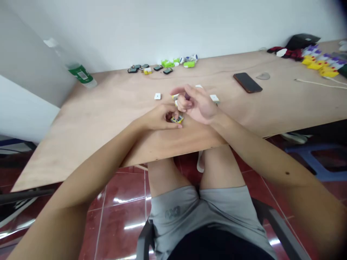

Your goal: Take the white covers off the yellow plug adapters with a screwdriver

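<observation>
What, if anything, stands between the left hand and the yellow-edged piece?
Nothing visible: the left hand touches the yellow-edged piece directly. The right hand, with a small dark item, is off to the right.

It looks like a small workroom. Little plastic parts [167, 64] sit grouped on a wooden tabletop [116, 104], above tiled floor [121, 213].

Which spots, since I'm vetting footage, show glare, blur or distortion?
Head view: white glare streaks the red tiled floor; head view: the right arm blurs toward the frame's edge; head view: the plastic bottle leans outward, probably lens distortion; head view: the yellow-edged piece at the left hand is too soft for detail.
</observation>
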A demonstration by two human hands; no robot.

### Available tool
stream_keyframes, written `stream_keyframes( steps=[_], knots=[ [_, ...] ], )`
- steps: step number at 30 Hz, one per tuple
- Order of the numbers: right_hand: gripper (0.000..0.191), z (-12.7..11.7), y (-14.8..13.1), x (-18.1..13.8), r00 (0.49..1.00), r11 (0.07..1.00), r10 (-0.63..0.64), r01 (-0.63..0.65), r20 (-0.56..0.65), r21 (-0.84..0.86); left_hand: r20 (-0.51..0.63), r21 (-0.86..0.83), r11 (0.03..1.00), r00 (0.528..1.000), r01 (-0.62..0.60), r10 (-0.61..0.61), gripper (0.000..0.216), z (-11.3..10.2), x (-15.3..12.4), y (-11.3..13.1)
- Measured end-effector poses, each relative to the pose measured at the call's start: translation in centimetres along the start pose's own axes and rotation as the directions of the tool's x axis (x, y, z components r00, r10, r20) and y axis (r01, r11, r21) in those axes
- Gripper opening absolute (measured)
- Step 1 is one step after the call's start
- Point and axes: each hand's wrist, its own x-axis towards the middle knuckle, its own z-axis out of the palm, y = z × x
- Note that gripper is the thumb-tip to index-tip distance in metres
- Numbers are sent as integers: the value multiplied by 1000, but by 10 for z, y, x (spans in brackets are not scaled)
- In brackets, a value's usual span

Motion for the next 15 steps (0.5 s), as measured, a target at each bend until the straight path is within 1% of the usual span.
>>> stream_keyframes(
  steps=[3, 6, 8, 10, 12, 15],
  knots=[
    [48, 4, -1, 3, 999, 1000, 23, -22, -25, 21, -1, 0, 1000, 1000, -5, 5, 49, 0, 1, 0],
    [44, 5, 3, 3, 999, 1000, -12, 13, -47, 16, -7, 3, 1000, 1000, -25, 25, 49, -1, 1, -2],
    [43, 6, 7, 1, 998, 999, -37, 37, -47, -12, -4, 3, 1000, 1000, -28, 28, 48, 0, 1, -4],
    [46, 7, 9, -1, 999, 998, -38, 36, -37, -54, -14, -20, 999, 999, -37, 36, 49, 2, 1, -8],
    [48, 8, 10, -2, 999, 996, -30, 27, -34, -89, -22, -56, 997, 999, -44, 43, 53, 4, 2, -11],
    [44, 10, 10, -1, 998, 994, -28, 23, -48, -110, -10, -80, 996, 1000, -30, 29, 62, 6, 2, -14]
  ],
)
